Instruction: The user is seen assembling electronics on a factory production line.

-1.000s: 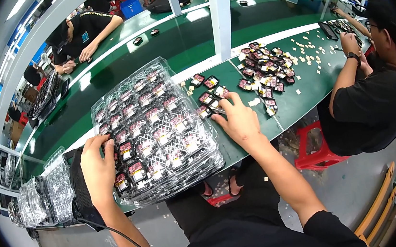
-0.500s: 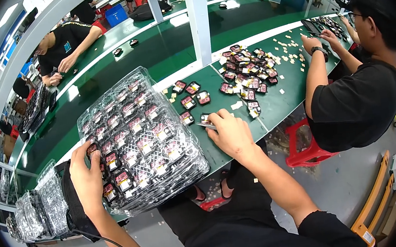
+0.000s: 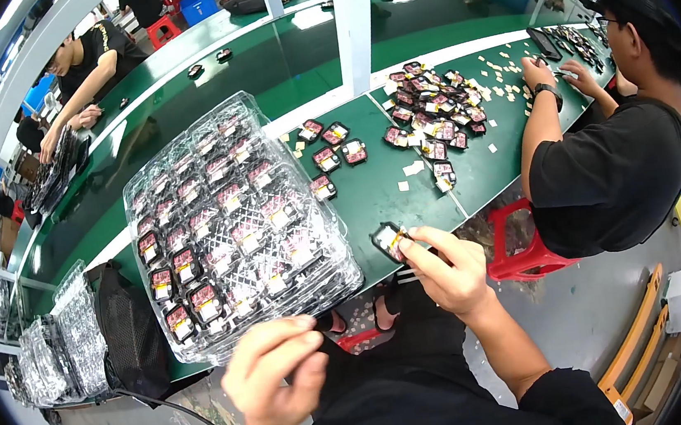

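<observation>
My right hand (image 3: pixel 449 272) pinches a small black square module (image 3: pixel 391 242) with a pink, white and yellow face, raised near the table's front edge. A thin silver tool (image 3: pixel 405 275), like tweezers, shows under its fingers. My left hand (image 3: pixel 279 376) hovers at the near edge of a stack of clear plastic trays (image 3: pixel 324 251), fingers loosely bent and thumb apart, with nothing in it. Several like modules sit in the top tray's pockets, with uncovered ones at its left side, such as one module (image 3: pixel 205 301). Others show through clear plastic.
Loose modules (image 3: pixel 336 134) lie right of the trays, beside a larger heap (image 3: pixel 437 107) and scattered pale squares (image 3: pixel 412 168). A black mesh bag (image 3: pixel 130 322) and more clear trays (image 3: pixel 84 339) stand left. A white post (image 3: pixel 354 28) rises behind; a co-worker (image 3: pixel 612 151) sits right.
My right hand has lifted a module off the table and brought it nearer to me. My left hand has left the tray's left side, moving toward me and to the right.
</observation>
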### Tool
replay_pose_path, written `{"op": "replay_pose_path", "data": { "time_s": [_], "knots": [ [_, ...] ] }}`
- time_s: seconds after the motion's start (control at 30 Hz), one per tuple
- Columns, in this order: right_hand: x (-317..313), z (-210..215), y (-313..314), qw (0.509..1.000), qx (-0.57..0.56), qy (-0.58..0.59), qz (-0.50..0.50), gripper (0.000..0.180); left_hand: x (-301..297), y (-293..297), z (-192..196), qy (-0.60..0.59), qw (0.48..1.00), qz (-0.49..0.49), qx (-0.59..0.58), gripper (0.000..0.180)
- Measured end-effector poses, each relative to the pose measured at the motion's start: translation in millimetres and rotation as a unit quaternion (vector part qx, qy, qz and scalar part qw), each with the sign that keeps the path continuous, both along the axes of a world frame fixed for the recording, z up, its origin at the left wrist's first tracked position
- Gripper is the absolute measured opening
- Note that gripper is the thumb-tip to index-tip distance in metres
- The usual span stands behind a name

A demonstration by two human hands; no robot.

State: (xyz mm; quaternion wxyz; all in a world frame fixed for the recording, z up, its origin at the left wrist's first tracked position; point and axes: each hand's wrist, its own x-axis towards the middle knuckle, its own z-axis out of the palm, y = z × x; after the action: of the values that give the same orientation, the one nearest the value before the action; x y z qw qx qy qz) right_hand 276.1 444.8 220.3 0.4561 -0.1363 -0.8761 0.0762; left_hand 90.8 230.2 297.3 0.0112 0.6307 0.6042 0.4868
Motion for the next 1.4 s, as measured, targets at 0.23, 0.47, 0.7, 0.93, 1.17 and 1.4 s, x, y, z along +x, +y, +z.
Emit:
{"op": "replay_pose_path", "data": {
  "time_s": [0.23, 0.47, 0.7, 0.93, 1.17, 1.4],
  "knots": [
    [15, 22, -35, 0.986, -0.005, 0.019, 0.168, 0.032, 67, 20, -44, -0.622, 0.777, -0.083, -0.056, 0.086],
    [15, 34, -59, 0.968, -0.205, -0.058, 0.134, 0.055, 64, 16, -63, -0.637, 0.763, -0.110, 0.005, 0.068],
    [15, 23, -61, 0.987, -0.108, -0.079, 0.083, 0.046, 64, 14, -66, -0.652, 0.752, -0.090, 0.045, 0.060],
    [13, 25, -61, 0.993, -0.067, -0.046, 0.084, 0.027, 65, 13, -64, -0.653, 0.750, -0.097, 0.024, 0.059],
    [10, 24, -59, 0.982, -0.149, -0.022, 0.110, 0.023, 63, 12, -65, -0.651, 0.752, -0.100, 0.019, 0.059],
    [9, 30, -57, 0.959, -0.248, -0.044, 0.126, 0.016, 59, 9, -64, -0.630, 0.769, -0.107, 0.008, 0.059]
  ]
}}
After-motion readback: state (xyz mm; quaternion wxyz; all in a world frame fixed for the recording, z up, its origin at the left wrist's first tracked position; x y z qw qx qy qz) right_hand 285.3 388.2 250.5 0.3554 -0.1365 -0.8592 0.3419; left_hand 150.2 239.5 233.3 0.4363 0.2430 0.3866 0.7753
